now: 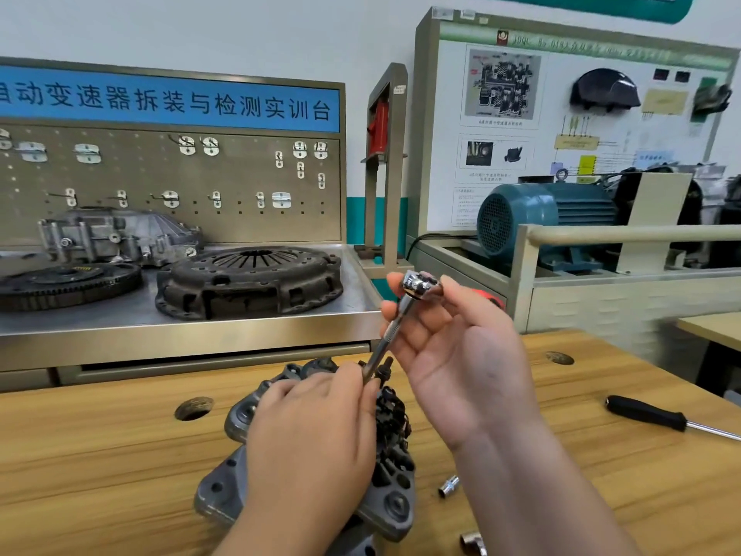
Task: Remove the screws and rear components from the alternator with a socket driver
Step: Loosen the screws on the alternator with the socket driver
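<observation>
Right hand (pixel 453 355) grips the socket driver (pixel 395 327) at its head, left hand (pixel 316 427) pinches the shaft over the alternator (pixel 240 411); screwdriver (pixel 645 413) at three o'clock.

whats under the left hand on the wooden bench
The alternator: its grey housing and dark rear parts show around the left hand. The hand covers its middle, so where the socket driver tip meets it is hidden.

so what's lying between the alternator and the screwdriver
In the head view, one small socket lies just right of the alternator; the right forearm hides part, then bare bench up to the screwdriver.
</observation>
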The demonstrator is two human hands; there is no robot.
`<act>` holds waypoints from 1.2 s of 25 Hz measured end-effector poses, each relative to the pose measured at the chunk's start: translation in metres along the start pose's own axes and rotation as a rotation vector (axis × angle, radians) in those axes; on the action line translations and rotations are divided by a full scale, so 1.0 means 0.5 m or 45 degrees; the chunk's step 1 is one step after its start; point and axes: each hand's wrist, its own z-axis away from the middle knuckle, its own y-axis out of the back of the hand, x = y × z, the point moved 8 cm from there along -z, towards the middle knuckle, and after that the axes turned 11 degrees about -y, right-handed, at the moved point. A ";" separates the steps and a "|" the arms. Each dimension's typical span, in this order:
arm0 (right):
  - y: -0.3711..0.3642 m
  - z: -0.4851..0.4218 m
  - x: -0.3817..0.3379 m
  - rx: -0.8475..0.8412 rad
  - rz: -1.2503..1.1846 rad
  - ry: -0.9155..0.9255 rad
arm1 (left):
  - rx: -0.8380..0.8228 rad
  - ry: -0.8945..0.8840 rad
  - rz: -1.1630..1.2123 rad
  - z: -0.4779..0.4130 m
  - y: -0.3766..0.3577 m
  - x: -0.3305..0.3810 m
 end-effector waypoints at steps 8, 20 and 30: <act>0.056 0.017 -0.089 0.489 1.399 0.020 | 0.008 0.013 -0.031 0.003 -0.005 -0.001; -0.009 0.071 -0.112 0.754 2.096 0.331 | 0.024 -0.035 -0.013 0.001 -0.005 0.003; -0.028 0.012 -0.094 0.259 1.685 0.056 | 0.025 -0.041 0.031 0.003 -0.013 -0.001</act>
